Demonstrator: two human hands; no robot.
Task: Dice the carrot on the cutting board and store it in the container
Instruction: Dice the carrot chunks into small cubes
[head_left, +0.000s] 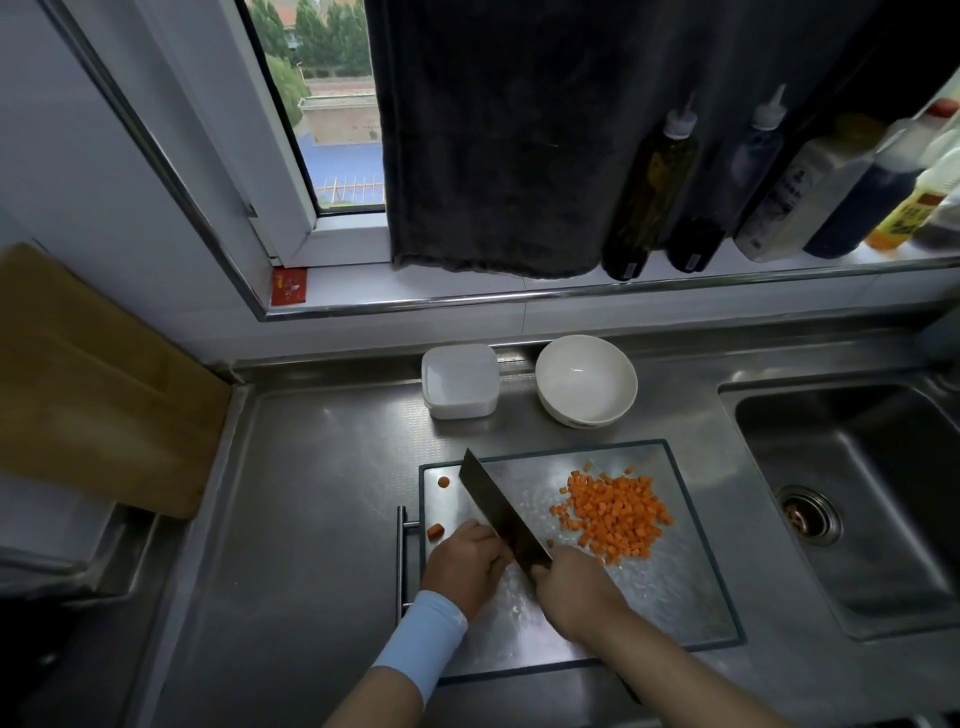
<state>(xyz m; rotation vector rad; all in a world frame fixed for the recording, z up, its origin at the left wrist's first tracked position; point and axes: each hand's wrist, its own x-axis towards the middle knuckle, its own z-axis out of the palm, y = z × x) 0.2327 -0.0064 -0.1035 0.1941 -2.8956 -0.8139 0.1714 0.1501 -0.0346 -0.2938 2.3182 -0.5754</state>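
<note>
Right hand grips knife; left hand curled beside blade, contents hidden. Blade slip could nick those knuckles.

Your diced carrot is small orange cubes in a loose heap on the far right part of the cutting board. Two stray pieces sit at its left edge: a round slice by the far left corner, a chunk nearer you. The white square container stands on the counter, just past that corner.
</note>
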